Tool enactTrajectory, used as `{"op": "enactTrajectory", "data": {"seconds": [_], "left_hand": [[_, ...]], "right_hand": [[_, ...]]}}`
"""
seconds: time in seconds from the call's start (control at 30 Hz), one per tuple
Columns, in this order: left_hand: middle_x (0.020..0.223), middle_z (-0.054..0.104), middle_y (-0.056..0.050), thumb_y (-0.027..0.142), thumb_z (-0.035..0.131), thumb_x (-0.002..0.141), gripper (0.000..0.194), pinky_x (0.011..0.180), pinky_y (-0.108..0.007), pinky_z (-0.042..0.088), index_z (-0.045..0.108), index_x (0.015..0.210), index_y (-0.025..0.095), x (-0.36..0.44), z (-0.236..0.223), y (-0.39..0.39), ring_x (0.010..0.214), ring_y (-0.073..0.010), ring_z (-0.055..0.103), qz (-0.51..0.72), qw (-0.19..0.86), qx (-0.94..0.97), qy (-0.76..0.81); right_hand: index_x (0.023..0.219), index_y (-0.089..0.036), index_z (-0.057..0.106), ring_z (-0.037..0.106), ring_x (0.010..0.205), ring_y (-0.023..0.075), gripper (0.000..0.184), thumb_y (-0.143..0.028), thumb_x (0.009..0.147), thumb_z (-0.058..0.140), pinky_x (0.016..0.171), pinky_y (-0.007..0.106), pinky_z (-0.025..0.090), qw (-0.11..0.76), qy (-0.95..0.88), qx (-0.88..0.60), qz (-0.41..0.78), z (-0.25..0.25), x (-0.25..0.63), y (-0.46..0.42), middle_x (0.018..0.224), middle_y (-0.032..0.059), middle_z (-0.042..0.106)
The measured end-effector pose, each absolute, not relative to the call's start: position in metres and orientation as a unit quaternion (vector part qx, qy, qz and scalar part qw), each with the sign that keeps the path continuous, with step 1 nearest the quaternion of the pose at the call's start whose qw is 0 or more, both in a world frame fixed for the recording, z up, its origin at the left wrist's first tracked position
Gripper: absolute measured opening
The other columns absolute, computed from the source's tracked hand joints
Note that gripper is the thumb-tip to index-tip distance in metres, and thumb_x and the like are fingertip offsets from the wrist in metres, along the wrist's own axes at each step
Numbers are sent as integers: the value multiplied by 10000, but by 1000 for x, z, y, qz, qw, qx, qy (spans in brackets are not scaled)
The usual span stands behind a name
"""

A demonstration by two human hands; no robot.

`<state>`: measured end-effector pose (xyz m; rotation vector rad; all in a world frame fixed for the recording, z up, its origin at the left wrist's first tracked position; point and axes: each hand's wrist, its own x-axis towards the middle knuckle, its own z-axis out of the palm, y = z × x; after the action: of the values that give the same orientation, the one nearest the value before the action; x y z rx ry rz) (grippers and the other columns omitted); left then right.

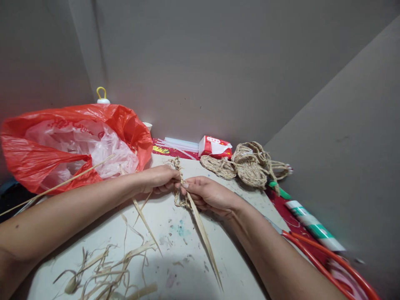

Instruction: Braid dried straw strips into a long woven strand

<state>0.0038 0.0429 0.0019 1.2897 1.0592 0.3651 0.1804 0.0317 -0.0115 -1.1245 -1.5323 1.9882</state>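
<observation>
Over the pale work surface, my left hand [162,178] and my right hand [209,193] meet, both closed on a thin twisted straw cord [177,163]. Its rough upper end sticks up above the fingers, and another stretch of cord hangs below them. A broad dry husk strip [201,231] runs from the right fingertips down toward the front. From under my left hand a narrower strip [142,214] slants downward. The exact grip of the fingertips is partly hidden. Loose dry husk scraps [106,271] lie at the front left.
A red plastic bag [125,118] with a whitish liner stands at the left. Coils of twisted straw cord [250,166] and a red tissue pack [215,146] lie at the back. To the right are a green-and-white roll [315,227] and orange-red handles [337,258]. Grey walls rise behind.
</observation>
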Motion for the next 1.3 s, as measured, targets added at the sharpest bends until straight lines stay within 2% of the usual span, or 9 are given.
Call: {"op": "enactTrajectory", "data": {"seconds": [0.1,0.23,0.37,0.57,0.73,0.87,1.03,1.2,1.3], "left_hand": [[399,232,89,262,501,738,192,347,-213,67,509,576,158,3,1,43,333,-46,146,152,678,562,449],[392,238,95,255,541,740,173,344,-199,83,597,640,125,2,-2,43,334,-40,150,150,675,573,440],[371,288,80,241,536,745,168,338,-200,104,555,608,145,4,-4,41,326,-44,175,183,638,585,465],[358,265,83,252,530,769,209,347,-201,125,513,583,160,7,-3,39,322,-48,190,195,601,600,490],[367,286,82,281,548,765,208,348,-206,130,525,596,162,5,-5,40,328,-52,197,188,595,611,486],[386,292,87,291,554,767,189,350,-205,130,546,633,159,4,-5,40,337,-51,185,193,616,597,476],[368,241,98,274,541,796,212,367,-209,99,559,630,143,5,-3,38,338,-46,154,213,607,598,479],[375,319,94,250,587,767,209,381,-201,119,545,594,140,7,-4,36,344,-35,186,223,595,598,488],[396,351,87,258,580,768,200,369,-207,108,567,609,137,8,-5,35,343,-34,187,228,611,589,478]], "right_hand": [[711,-164,563,166,382,57,254,-397,811,542,364,193,127,189,-596,-429,652,-11,178,30,427,-109,276],[710,-148,615,287,453,76,209,-307,802,516,430,205,217,180,-695,-461,521,-10,175,28,505,-60,402],[672,-156,584,329,496,96,229,-320,799,487,472,227,263,173,-722,-484,463,-6,176,27,538,-45,424],[599,-172,517,351,505,102,223,-291,785,482,482,230,271,189,-739,-514,392,-6,177,28,528,-43,419],[624,-171,558,353,475,99,197,-265,777,478,456,227,260,180,-726,-522,410,-7,179,29,514,-41,432],[690,-170,597,281,420,82,190,-298,784,493,407,223,199,171,-680,-515,494,-5,185,31,481,-62,364],[660,-164,585,231,401,65,198,-325,767,539,380,209,154,191,-628,-504,561,-1,187,32,458,-79,316],[621,-167,563,187,359,47,207,-331,747,560,360,204,100,190,-582,-505,609,3,179,27,421,-95,298],[605,-177,551,186,344,56,218,-312,769,502,360,217,120,209,-579,-521,591,1,170,22,401,-92,293]]}}
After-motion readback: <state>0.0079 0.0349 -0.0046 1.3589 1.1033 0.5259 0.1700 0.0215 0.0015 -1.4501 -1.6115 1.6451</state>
